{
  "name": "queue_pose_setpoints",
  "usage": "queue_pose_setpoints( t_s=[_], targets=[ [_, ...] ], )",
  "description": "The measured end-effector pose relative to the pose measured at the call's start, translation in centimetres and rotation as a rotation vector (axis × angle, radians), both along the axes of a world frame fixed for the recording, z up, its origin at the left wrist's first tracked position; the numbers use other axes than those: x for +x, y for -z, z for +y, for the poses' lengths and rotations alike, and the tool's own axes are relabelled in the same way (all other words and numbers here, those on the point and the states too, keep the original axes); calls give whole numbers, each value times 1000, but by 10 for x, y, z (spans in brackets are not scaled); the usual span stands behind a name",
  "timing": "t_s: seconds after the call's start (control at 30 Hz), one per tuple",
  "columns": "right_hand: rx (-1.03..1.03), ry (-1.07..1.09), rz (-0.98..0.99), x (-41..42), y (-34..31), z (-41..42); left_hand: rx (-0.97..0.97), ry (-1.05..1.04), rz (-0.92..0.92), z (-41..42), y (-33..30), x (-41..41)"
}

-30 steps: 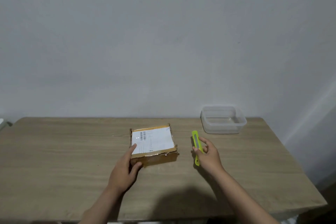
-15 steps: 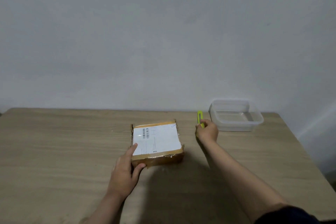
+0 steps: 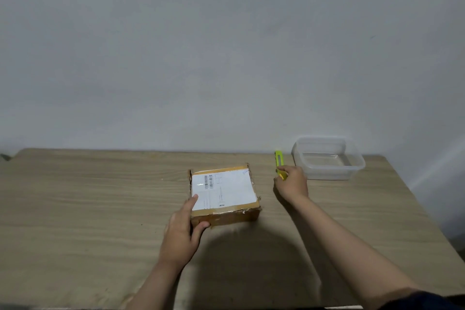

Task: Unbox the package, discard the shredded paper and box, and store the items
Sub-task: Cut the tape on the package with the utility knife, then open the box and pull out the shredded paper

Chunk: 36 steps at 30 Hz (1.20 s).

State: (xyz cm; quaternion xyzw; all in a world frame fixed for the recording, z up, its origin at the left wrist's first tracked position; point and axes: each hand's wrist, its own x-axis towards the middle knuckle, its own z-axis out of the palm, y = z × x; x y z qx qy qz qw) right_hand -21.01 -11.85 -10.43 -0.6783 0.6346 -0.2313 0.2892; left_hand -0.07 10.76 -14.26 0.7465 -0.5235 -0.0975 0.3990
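Observation:
A flat brown cardboard box (image 3: 227, 218) with a white shipping label on top lies near the middle of the wooden table (image 3: 88, 209). My left hand (image 3: 182, 230) grips its near left corner, thumb on the label and fingers curled round the front edge. A yellow-green utility knife (image 3: 278, 160) lies on the table to the right of the box, pointing at the wall. My right hand (image 3: 292, 184) holds the knife's near end, and its fingers hide that end. The box is sealed with tape.
A clear plastic container (image 3: 327, 158) without a lid stands at the back right of the table, just right of the knife. A plain grey wall runs behind the table. The table's right edge is near the container.
My right hand carried the knife from beside the box's front right toward the back of the table, next to the container. My left hand stayed on the box corner. The camera tilted.

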Motion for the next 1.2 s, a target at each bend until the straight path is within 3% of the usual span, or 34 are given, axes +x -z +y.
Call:
queue_pose_setpoints(
  t_s=[0.1, 0.23, 0.43, 0.67, 0.8, 0.97, 1.2],
  targets=[
    [-91, -40, -116, 0, -18, 31, -1, 6, 6, 0, -1, 0],
    [38, -137, -372, 7, -37, 83, 15, 27, 22, 0, -1, 0],
    [39, -348, -220, 4, -32, 130, -8, 46, 81, 7, -11, -3],
    [-107, -265, -291, -25, -28, 169, 50, 41, 192, 48, -14, -21],
    [-207, -240, -409, -33, -39, 180, 92, 84, 120, 70, -10, -24],
    [-192, -150, -596, -24, -56, 171, 82, 128, 127, 85, -12, -32],
    [-174, -177, -611, -12, -65, 153, 87, 121, 130, 91, -11, -35]
  ],
)
